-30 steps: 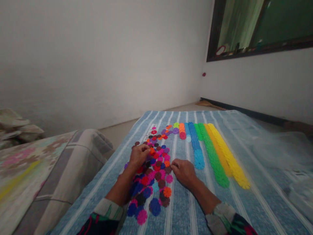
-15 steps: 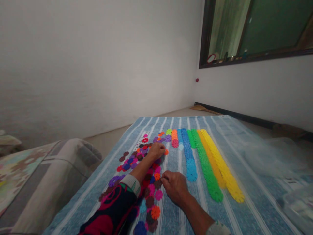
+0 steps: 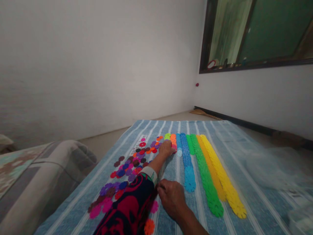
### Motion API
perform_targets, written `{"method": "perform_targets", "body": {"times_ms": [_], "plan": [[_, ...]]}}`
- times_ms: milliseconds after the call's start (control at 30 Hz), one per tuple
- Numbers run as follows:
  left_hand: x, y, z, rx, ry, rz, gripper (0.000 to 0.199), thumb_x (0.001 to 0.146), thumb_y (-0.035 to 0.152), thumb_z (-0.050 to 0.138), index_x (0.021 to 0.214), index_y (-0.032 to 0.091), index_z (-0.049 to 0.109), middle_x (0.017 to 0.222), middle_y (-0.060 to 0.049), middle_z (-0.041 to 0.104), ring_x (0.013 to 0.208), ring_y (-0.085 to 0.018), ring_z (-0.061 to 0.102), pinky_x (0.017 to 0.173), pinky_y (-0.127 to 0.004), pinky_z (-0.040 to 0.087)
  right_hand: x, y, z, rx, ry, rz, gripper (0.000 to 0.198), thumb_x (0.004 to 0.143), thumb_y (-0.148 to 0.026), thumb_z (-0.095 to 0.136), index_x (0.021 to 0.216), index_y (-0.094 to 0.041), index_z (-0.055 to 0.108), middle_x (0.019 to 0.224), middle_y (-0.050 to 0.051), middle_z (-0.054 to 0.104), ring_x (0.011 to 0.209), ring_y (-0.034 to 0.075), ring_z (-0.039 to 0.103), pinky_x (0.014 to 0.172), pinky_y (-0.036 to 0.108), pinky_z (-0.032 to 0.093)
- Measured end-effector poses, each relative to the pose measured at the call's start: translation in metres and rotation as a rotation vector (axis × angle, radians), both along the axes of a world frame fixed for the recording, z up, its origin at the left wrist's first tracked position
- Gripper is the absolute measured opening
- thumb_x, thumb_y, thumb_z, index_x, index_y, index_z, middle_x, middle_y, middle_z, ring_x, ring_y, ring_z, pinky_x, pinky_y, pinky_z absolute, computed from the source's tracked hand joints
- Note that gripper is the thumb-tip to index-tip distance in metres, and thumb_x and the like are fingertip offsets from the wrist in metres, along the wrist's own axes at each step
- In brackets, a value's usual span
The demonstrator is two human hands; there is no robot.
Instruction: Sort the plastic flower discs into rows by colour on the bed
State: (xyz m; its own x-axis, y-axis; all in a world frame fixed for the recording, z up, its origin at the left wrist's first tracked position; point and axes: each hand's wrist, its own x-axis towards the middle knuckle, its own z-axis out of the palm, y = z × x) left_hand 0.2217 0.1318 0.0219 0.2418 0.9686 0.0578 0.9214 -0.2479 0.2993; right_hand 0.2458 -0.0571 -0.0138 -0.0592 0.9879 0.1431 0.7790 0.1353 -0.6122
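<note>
My left hand reaches to the near end of the short orange row of flower-shaped plastic discs. Its fingers are closed at a pinkish-red disc there, partly covering it. Closer to me, my right hand hovers over or rests on the cloth with thumb and fingers pressed together; whatever they hold is hidden. Loose mixed discs in purple, brown, red, pink and blue lie left of my hands, some beneath my left sleeve. A pale blue disc lies right of my left fingertips.
Overlapping rows run lengthwise on the striped cloth: blue, green, amber and yellow. Clear plastic bags lie at right. A fabric-covered seat stands at left, beside the wall.
My left hand has moved right, from over the loose discs to the end of the orange row. My right hand stays near the same place, and the view has shifted slightly.
</note>
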Motion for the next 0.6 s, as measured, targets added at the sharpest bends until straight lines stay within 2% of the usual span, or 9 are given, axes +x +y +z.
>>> {"method": "perform_targets", "body": {"times_ms": [267, 600], "plan": [[0.0042, -0.0011, 0.0007, -0.03, 0.004, 0.044, 0.042, 0.069, 0.033, 0.072, 0.107, 0.018, 0.065, 0.116, -0.01, 0.068, 0.106, -0.026, 0.064, 0.077, -0.029, 0.046, -0.0004, 0.0028, -0.0037, 0.015, 0.016, 0.0, 0.02, 0.086, -0.021, 0.051, 0.085, -0.025, 0.071, 0.083, 0.0, 0.076, 0.08, 0.017, 0.07, 0.062, 0.024, 0.034], [0.0054, -0.0035, -0.0011, -0.025, -0.042, 0.083, 0.035, 0.07, 0.031, 0.072, 0.1, 0.017, 0.061, 0.111, -0.011, 0.068, 0.103, -0.027, 0.064, 0.073, -0.029, 0.043, -0.0004, 0.0009, 0.0004, 0.018, -0.045, -0.001, 0.021, 0.086, -0.019, 0.05, 0.084, -0.024, 0.07, 0.082, 0.001, 0.075, 0.078, 0.017, 0.07, 0.061, 0.025, 0.033]]}}
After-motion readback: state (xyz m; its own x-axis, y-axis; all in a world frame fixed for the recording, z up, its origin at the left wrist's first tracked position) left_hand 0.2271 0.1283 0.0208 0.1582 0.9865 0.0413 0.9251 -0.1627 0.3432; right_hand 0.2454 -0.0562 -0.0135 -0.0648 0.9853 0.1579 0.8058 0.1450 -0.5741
